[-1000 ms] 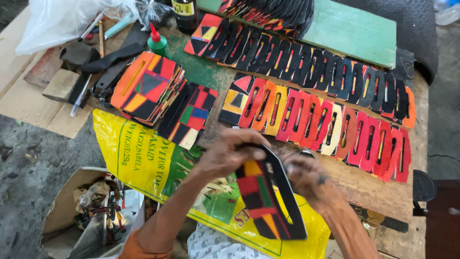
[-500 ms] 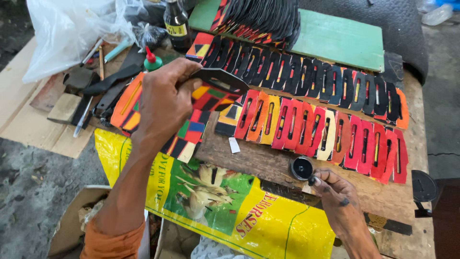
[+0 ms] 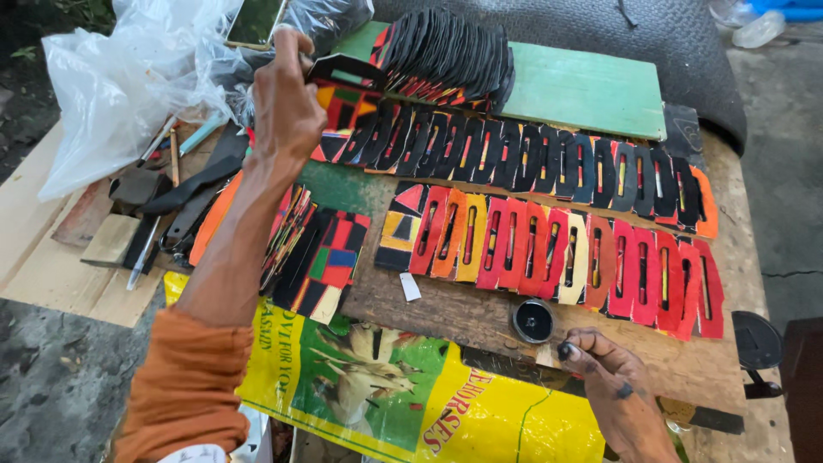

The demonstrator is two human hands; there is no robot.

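Over the far row: left hand sets a sandal upper

Left hand [image 3: 287, 107] closed on a black-edged, multicoloured sandal upper [image 3: 345, 81], just right of it, touching the overlapping row's end. Right hand [image 3: 613, 386] loosely curled, holding nothing, stained fingertips [image 3: 567, 350] just beside a small round black tin [image 3: 533, 320] on the wooden surface [image 3: 446, 313].

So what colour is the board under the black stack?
Green, a painted flat board, clearest in the head view.

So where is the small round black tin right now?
In the head view, the round black tin sits on the wooden board, just below the red strap row, right beside the right hand.
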